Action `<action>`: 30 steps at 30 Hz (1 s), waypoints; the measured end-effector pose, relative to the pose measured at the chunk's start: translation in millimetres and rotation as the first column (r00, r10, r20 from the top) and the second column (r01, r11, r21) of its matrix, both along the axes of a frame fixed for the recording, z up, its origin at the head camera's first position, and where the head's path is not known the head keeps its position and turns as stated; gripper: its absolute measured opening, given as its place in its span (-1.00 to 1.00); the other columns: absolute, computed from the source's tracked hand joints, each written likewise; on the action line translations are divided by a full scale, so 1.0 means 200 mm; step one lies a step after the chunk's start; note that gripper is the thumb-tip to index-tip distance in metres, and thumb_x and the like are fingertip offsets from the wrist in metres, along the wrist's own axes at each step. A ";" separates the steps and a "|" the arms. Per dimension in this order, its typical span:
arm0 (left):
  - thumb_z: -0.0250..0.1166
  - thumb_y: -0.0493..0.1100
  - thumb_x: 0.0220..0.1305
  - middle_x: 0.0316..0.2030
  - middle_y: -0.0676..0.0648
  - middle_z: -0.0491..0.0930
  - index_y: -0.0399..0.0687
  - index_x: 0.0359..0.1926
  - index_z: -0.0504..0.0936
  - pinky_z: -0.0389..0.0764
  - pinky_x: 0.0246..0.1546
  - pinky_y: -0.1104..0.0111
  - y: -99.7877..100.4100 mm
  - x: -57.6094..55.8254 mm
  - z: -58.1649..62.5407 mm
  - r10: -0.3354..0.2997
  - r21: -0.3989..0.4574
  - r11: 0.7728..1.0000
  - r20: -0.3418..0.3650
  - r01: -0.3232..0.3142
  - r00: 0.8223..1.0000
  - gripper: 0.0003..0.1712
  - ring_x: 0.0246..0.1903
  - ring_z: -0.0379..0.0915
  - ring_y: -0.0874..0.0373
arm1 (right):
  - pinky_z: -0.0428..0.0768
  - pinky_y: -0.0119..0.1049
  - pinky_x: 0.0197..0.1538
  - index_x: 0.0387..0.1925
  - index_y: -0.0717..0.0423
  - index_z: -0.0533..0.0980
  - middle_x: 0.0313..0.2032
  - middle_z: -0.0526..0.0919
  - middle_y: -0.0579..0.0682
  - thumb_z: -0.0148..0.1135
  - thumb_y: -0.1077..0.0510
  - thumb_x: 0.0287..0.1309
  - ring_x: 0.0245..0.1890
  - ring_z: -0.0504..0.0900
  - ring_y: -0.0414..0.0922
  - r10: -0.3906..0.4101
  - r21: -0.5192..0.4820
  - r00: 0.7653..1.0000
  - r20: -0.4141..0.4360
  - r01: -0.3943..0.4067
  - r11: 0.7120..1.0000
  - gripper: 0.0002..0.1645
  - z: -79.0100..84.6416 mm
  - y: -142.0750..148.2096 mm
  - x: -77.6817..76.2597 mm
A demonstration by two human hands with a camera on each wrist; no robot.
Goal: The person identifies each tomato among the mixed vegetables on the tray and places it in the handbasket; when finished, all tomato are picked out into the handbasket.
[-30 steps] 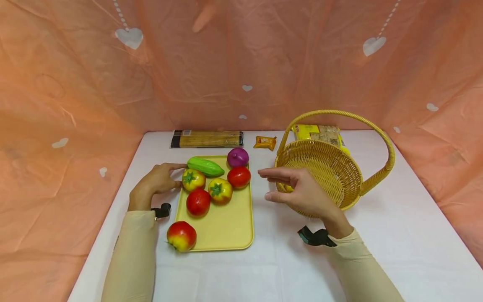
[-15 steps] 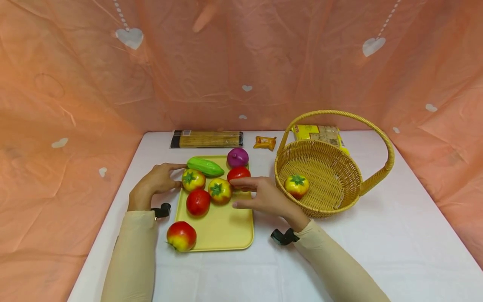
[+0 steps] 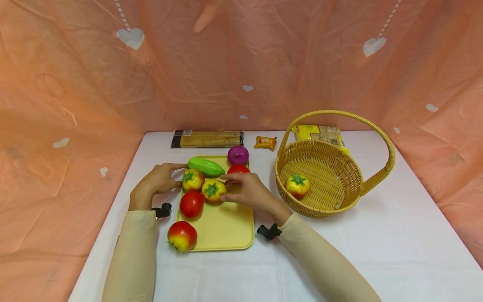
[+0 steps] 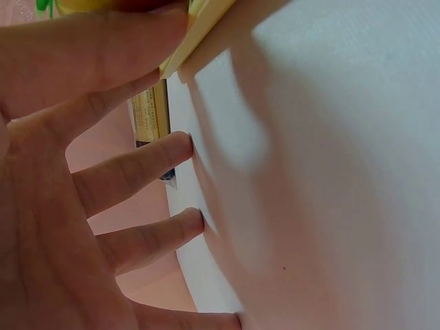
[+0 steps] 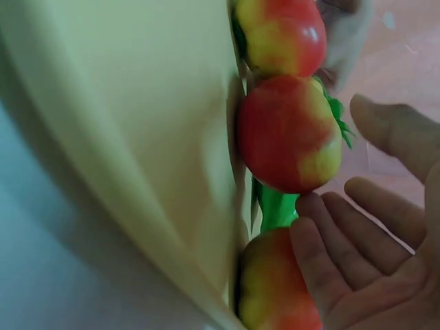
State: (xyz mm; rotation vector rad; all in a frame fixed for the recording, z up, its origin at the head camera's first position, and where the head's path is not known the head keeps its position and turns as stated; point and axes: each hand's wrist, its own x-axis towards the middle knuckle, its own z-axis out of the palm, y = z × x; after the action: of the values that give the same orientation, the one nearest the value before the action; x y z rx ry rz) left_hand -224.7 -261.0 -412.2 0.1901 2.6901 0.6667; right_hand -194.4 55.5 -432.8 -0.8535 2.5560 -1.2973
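Observation:
A yellow tray [image 3: 226, 235] holds several toy vegetables. My right hand [image 3: 249, 193] is over it, fingers and thumb apart beside a yellow-red tomato [image 3: 214, 191]. In the right wrist view, fingertips touch the side of that tomato [image 5: 289, 134], while the thumb stands off it. My left hand [image 3: 156, 184] is at the tray's left edge; in the left wrist view its thumb [image 4: 89, 58] meets the tray rim and other fingertips rest on the table. Near it lie another yellow-red tomato [image 3: 193, 180], a red tomato [image 3: 191, 204] and a green cucumber-like vegetable [image 3: 206, 166].
Right of the tray stands a wicker basket [image 3: 332, 167] with a tall handle and one tomato [image 3: 297, 186] inside. A purple onion [image 3: 238, 155], a partly covered red tomato [image 3: 238, 168] and a red-yellow fruit [image 3: 182, 236] lie on the tray. Behind are noodles [image 3: 207, 139] and packets [image 3: 266, 143].
My right hand has moved left from the basket to the tray, uncovering the tomato inside the basket. The yellow-red tomato beside it and the red one have shifted slightly left. My left hand stays put.

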 end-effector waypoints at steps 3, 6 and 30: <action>0.37 -0.16 0.33 0.50 -0.45 0.45 -0.01 0.61 0.45 0.27 0.49 -0.48 0.00 0.00 0.00 -0.007 -0.004 1.000 -0.007 0.007 1.000 -0.18 0.44 0.31 -0.50 | 0.71 -0.12 0.29 0.31 0.13 0.69 0.09 0.84 0.05 0.67 0.09 0.19 0.08 0.79 -0.02 -0.001 0.032 1.000 -0.023 0.001 0.999 -0.34 0.00 -0.03 0.00; 0.37 -0.17 0.33 0.49 -0.45 0.46 0.00 0.61 0.47 0.28 0.48 -0.49 0.00 0.00 0.00 -0.009 -0.005 1.000 -0.012 0.009 1.000 -0.19 0.44 0.32 -0.51 | 0.73 -0.15 0.24 0.28 0.15 0.70 0.10 0.82 0.05 0.66 0.10 0.20 0.05 0.77 -0.03 0.014 0.069 0.998 -0.059 -0.010 0.998 -0.37 -0.01 -0.05 0.01; 0.45 -0.10 0.35 0.48 -0.47 0.46 -0.01 0.61 0.46 0.30 0.46 -0.50 0.00 -0.01 0.00 -0.012 -0.014 1.000 -0.018 0.012 1.000 -0.17 0.45 0.29 -0.55 | 0.76 -0.22 0.24 0.25 0.21 0.64 0.16 0.76 0.09 0.59 0.24 0.25 0.12 0.81 0.00 0.096 0.014 0.995 0.018 -0.096 0.995 -0.44 -0.03 -0.06 0.05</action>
State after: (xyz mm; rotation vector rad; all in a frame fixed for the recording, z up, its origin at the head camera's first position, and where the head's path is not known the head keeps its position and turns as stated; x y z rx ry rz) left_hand -225.7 -261.1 -412.1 0.2097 2.7076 0.6460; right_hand -183.5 43.1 -437.9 -0.9457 2.4754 -1.2503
